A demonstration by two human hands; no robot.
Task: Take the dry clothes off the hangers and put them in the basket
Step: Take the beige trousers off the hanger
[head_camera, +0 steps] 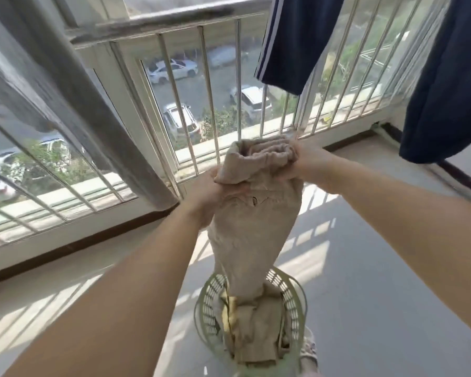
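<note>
White window bars (214, 85) overlook parked cars (174, 70) beside a grey curtain (74, 104).

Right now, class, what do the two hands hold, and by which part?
Both the left hand and the right hand grip beige trousers at the bunched waistband.

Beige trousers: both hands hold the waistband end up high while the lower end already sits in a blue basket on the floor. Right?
Not quite. The head view shows the basket is pale green, not blue. The rest stands: the left hand and right hand grip the waistband end of the beige trousers, whose lower end sits in the basket.
</note>
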